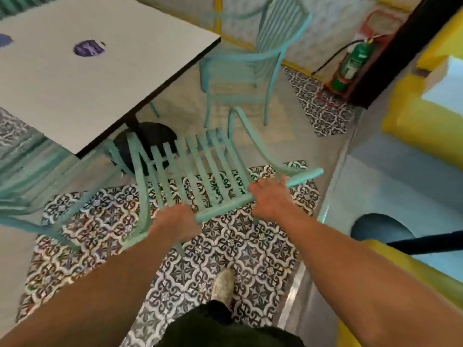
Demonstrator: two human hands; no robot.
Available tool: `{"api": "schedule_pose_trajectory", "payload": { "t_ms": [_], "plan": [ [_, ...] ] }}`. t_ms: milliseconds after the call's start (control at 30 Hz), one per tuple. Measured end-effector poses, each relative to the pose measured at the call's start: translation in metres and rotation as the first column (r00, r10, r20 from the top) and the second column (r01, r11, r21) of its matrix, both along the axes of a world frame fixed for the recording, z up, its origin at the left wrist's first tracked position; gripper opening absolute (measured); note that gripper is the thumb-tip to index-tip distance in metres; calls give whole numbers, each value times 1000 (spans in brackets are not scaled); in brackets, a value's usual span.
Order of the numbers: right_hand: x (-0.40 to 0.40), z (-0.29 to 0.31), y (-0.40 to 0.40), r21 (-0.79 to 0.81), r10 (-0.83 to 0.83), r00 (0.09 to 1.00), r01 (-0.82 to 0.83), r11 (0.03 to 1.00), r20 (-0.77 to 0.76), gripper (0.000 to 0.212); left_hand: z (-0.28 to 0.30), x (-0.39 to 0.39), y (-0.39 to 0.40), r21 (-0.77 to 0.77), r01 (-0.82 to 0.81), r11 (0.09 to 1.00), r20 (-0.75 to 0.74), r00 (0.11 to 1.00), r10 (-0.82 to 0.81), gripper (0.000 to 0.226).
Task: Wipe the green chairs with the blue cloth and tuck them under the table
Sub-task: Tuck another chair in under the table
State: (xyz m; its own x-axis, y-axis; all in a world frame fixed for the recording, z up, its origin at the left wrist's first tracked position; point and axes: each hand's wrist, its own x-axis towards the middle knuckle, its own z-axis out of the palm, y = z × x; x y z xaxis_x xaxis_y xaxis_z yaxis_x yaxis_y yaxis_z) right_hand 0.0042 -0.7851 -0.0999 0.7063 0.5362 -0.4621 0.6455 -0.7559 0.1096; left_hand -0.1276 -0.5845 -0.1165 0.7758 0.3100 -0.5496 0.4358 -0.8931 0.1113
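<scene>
You have the nearest green chair (pixel 198 169) by its slatted back, just off the corner of the white table (pixel 95 78). Your left hand (pixel 176 222) is closed around the left end of the top rail and your right hand (pixel 269 197) grips the right end, beside the armrest. The frame is blurred, so the chair's tilt can't be told. A second green chair (pixel 240 68) stands beyond it, partly under the table edge, and a third (pixel 27 186) shows at the left. Your shoe (pixel 223 286) rests on the patterned tile floor (pixel 250 251). A green fire extinguisher (pixel 353 61) stands against the far wall.
</scene>
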Motion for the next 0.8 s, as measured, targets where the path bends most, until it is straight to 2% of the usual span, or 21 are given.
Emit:
{"api": "schedule_pose_trajectory", "payload": {
  "t_ms": [67,133,267,400,500,667,800],
  "plan": [
    [14,-1,0,23,69,997,-68,997,-22,38,2,2,-2,-26,-34,999,-31,999,34,25],
    [32,3,-4,28,94,991,-91,995,-100,31,6,4,-4,-28,-66,997,-66,996,64,26],
    [57,7,-14,-74,163,973,-177,981,-164,36,3,8,-6,-10,-42,999,-116,992,41,41],
    [65,7,-21,-53,249,944,-266,963,-215,36,4,3,-18,-62,-105,993,-119,988,97,41],
    [73,-1,-46,-7,258,922,-271,963,-288,39,8,-2,-53,-90,-159,983,-128,981,147,39],
    [96,-17,-95,-23,346,891,-368,930,-295,63,2,-4,-122,-111,-247,963,-102,966,236,37],
    [116,-3,-114,-32,422,861,-448,893,-284,64,1,6,-158,-70,-269,961,-76,962,264,40]
  ]
}}
